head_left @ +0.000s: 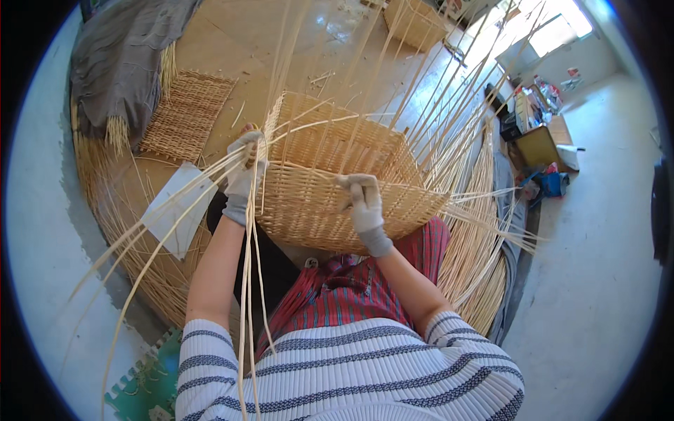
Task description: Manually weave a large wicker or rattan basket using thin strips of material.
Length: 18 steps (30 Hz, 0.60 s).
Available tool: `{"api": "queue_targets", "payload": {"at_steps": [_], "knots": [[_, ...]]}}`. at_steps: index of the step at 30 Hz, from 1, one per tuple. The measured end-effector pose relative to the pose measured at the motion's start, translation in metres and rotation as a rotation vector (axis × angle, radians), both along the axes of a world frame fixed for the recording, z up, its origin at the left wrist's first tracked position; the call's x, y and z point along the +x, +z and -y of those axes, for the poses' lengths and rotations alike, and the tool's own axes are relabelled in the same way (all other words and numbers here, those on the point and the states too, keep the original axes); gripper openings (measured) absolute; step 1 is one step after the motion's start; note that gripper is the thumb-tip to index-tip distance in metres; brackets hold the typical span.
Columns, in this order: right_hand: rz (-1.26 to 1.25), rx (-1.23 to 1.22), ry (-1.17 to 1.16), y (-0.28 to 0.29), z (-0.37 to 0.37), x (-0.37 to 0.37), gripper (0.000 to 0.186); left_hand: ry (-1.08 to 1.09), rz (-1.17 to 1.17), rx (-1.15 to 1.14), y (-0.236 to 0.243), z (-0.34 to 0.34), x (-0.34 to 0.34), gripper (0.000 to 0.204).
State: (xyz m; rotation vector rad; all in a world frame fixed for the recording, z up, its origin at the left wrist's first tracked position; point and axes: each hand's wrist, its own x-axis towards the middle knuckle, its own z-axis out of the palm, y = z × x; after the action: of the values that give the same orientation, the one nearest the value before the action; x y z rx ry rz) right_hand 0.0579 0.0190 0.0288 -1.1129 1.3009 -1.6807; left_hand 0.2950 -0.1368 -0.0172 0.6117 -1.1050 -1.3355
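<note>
A half-woven wicker basket rests on my lap, its open top facing up and away from me. At its left corner my gloved left hand is closed around the edge, among long pale wicker strands that fan out to the left and hang down toward me. My gloved right hand has its fingers curled over the near rim, right of the middle. More loose strands stick out from the right corner. Tall upright stakes rise from the far walls. My left fingertips are partly hidden by the strands.
Bundles of wicker rods lie close on my right. A woven mat and a white sheet are on the left, near a grey cloth. Another basket stands at the back. Scraps litter the floor.
</note>
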Motion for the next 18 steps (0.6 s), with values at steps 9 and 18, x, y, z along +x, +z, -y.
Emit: {"api": "queue_targets", "payload": {"at_steps": [9,18], "knots": [[0.177,0.235,-0.146,0.002,-0.006,-0.041,0.018,0.451,0.545,-0.346,0.054,-0.100,-0.066,0.005],[-1.178,0.188,-0.288,0.111,0.123,-0.005,0.079,0.119,1.116,0.040,0.064,-0.066,-0.094,0.027]]}}
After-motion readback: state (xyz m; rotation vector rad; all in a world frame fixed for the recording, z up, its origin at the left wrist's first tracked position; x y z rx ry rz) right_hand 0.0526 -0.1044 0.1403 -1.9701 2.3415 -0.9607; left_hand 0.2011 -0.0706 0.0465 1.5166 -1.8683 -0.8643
